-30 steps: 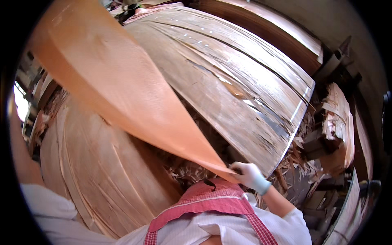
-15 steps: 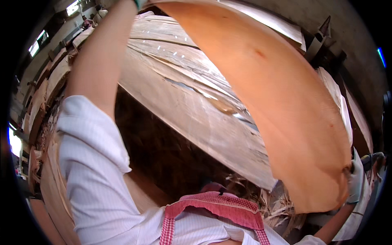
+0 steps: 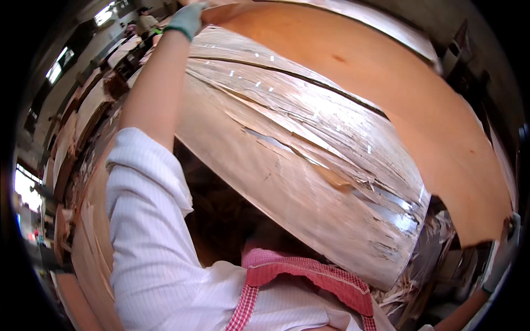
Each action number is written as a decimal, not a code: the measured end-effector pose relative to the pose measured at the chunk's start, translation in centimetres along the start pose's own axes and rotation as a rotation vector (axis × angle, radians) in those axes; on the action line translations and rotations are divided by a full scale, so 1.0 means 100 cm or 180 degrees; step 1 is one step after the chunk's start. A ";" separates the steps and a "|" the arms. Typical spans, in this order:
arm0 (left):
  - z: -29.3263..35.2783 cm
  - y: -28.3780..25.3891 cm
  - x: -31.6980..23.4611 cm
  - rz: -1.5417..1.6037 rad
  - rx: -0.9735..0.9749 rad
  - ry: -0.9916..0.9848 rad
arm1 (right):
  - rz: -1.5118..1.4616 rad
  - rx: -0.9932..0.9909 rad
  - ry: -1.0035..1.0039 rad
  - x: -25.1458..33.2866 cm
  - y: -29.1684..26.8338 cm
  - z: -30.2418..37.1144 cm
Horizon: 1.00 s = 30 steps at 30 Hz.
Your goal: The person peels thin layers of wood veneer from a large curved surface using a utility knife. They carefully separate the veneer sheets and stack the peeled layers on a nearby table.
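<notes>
A large orange-brown wood veneer sheet (image 3: 397, 83) arches across the upper right, held up at its two ends. My left hand (image 3: 187, 21), in a pale glove with a green cuff, is closed on the far left end. At the right rim my right hand (image 3: 507, 254), also gloved, grips the near right end; its fingers are partly hidden. Below the raised sheet lies a layer of pale, greyish veneer (image 3: 265, 160), split along the grain, with gaps and small white tape pieces on it.
Wood scraps and shavings (image 3: 406, 289) lie at the lower right, beside the table's end. Stacks of veneer (image 3: 91, 110) line the left side. Another person (image 3: 148, 21) is in the far upper left. A dark gap separates my body from the pale veneer's near edge.
The orange-brown sheet has shifted up and to the right, uncovering more of the split veneer. My right hand has moved outward to the right, and my left hand shows more fully.
</notes>
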State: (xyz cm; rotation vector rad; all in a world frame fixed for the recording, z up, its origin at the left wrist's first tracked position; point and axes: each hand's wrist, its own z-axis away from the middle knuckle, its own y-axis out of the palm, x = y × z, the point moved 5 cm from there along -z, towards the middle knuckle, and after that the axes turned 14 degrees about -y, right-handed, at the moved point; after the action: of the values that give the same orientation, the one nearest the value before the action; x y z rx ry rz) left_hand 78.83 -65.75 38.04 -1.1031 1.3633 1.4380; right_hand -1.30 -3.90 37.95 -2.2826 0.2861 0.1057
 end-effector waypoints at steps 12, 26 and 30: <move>-0.163 -0.205 0.197 0.0438 0.0057 -0.0954 | 0.0063 0.0116 0.0431 0.327 0.157 0.020; -0.097 -0.279 0.418 0.1067 -0.0409 -0.2271 | -0.0133 0.1145 0.2571 0.435 0.274 0.166; -0.098 -0.320 0.434 0.0642 -0.0647 -0.2060 | -0.0469 0.1320 0.3253 0.446 0.299 0.182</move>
State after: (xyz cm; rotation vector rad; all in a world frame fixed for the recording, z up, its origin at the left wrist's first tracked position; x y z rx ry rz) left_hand 99.17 -73.70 -12.25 -0.5384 0.8907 1.8991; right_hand 35.15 -17.15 -3.45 -1.7555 0.5845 -1.1123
